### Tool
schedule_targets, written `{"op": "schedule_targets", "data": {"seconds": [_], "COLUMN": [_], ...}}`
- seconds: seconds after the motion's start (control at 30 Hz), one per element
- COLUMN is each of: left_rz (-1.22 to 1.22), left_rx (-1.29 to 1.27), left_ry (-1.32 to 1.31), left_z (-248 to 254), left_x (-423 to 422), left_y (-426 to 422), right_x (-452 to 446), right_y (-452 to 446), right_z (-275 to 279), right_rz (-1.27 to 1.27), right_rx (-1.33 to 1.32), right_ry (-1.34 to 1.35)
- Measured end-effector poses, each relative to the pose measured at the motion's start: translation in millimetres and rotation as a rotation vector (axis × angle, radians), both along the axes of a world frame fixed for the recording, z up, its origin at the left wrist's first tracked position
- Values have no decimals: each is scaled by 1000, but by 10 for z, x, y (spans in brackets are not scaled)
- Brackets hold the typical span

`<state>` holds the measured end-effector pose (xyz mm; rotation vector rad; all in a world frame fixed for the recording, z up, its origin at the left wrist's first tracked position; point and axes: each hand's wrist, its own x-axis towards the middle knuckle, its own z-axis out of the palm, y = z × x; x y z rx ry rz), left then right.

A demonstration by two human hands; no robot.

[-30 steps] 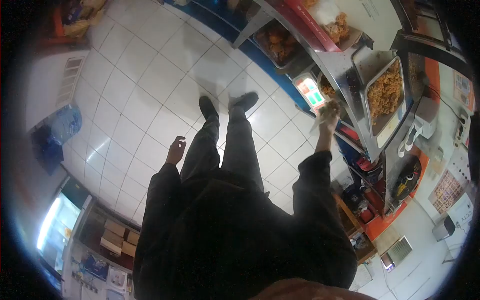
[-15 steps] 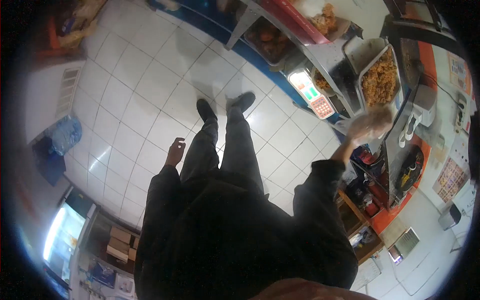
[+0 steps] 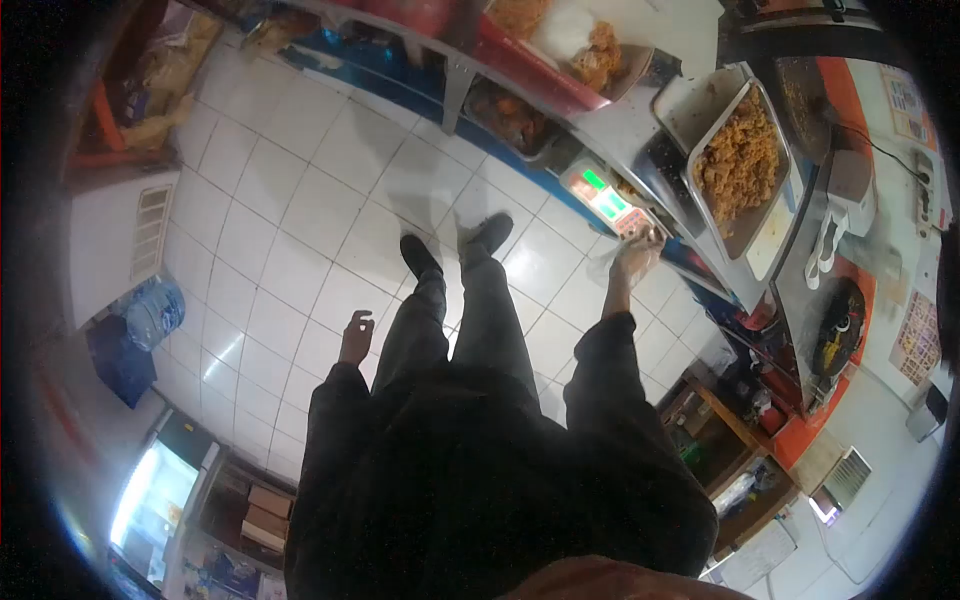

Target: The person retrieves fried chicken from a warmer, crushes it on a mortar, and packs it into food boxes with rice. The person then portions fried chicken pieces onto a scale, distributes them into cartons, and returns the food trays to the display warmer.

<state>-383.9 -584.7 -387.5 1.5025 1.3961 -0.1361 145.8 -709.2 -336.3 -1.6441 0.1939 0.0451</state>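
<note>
My right hand (image 3: 636, 256), with thin clear plastic around it, is beside the lit keypad end of a digital scale (image 3: 607, 203). Its fingers are curled; blur and plastic hide whatever is in them. Past the hand, a metal tray (image 3: 744, 240) holds crumbly golden-brown fried food (image 3: 741, 160). A second metal tray (image 3: 692, 100) lies partly under it. My left hand (image 3: 357, 336) hangs low by my left leg over the tiled floor, its fingers loosely bent with a gap to the thumb and nothing in them.
Fried pieces (image 3: 598, 58) sit on the upper counter, and a dark tray of browned pieces (image 3: 507, 118) lies below. At right are white tongs (image 3: 824, 248) and a black pan (image 3: 840, 325). A water jug (image 3: 155, 312) stands at left, near a lit display fridge (image 3: 150, 490).
My right hand has drawn back from the fried-food tray, down and left to beside the scale. My left hand hangs much as before. The whole view has shifted slightly.
</note>
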Motion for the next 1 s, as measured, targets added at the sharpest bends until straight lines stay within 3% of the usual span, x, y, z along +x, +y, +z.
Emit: {"op": "schedule_targets", "data": {"seconds": [0.03,0.1,0.13,0.27,0.37,0.47,0.5,0.53,0.57,0.63,0.73,0.77,0.8,0.83,0.87,0.9,0.97,1.0], "left_rz": [6,6,-3,-68,-17,16,44,58,60,79,168,298,386,441,433,349,444,462], "left_rx": [13,33,22,-20,-88,-28,-2,4,21,32,71,47,62,164,298,528,540,595], "left_ry": [0,4,11,32,20,24,17,0,-4,-59,-364,-456,-446,-474,-507,-459,-526,-549], "left_z": [7,43,49,110,267,389,402,422,411,332,258,377,444,642,624,931,1273,1561], "left_x": [1,52,80,202,406,638,689,744,789,838,951,1066,1177,1305,1332,1482,1618,1734], "left_y": [0,4,-11,-95,-41,136,193,248,302,400,659,791,970,1166,1399,1638,2163,2410], "right_x": [114,353,440,619,603,462,200,175,93,-148,-432,-449,-526,-613,-722,-744,-893,-949], "right_y": [100,269,272,134,44,-210,33,-294,-358,-392,-309,-324,-103,205,404,637,1025,1250], "right_z": [6,87,-10,-582,-719,-677,-115,-409,-420,-65,443,420,827,1373,1607,1891,2279,2457], "right_rz": [-4,15,56,307,398,459,241,456,423,682,860,993,1027,1007,947,1059,977,992], "right_rx": [13,-168,-178,-216,-338,-782,50,-211,-56,3,177,278,156,202,160,106,238,169], "right_ry": [0,354,391,106,-68,4,219,84,177,156,474,593,550,595,586,540,556,485]}}
